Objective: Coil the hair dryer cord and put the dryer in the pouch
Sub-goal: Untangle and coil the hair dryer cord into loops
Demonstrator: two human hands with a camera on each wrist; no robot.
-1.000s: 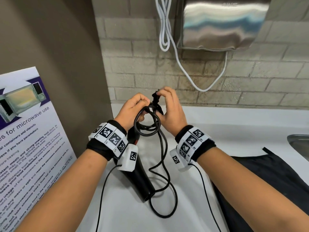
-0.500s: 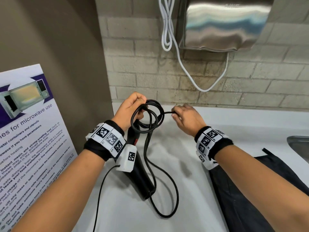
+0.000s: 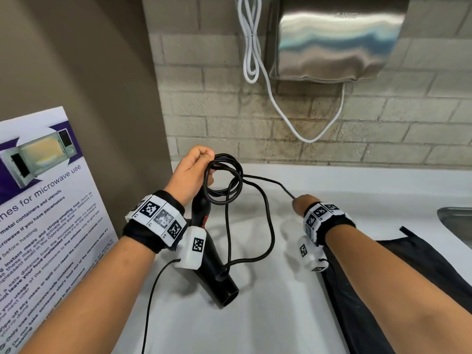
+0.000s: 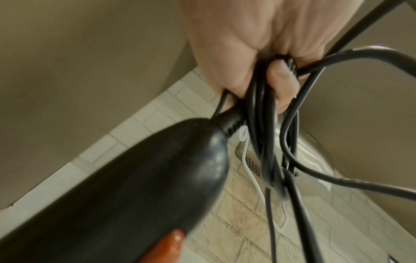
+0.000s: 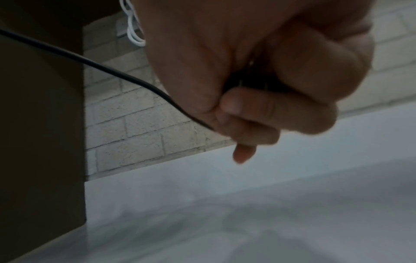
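Note:
My left hand (image 3: pixel 194 169) grips several coils of the black cord (image 3: pixel 224 180) above the white counter; in the left wrist view its fingers (image 4: pixel 281 83) curl round the bunched cord (image 4: pixel 263 142). The black hair dryer (image 3: pixel 217 264) hangs below that hand, handle up, nozzle down near the counter, with a red switch (image 4: pixel 168 247). My right hand (image 3: pixel 304 204) pinches the free stretch of cord (image 5: pixel 90 62) off to the right, low over the counter. A slack loop (image 3: pixel 270 236) hangs between. The black pouch (image 3: pixel 408 290) lies flat under my right forearm.
A steel hand dryer (image 3: pixel 332 39) with a white cable (image 3: pixel 251 47) is mounted on the brick wall behind. A microwave-use poster (image 3: pixel 43 213) leans at the left. A metal sink edge (image 3: pixel 454 221) shows at the right of the white counter (image 3: pixel 268 315).
My right hand has drawn away from the coil to the right and downward, sliding along the cord and pulling a length straight. The left hand stays holding the coils.

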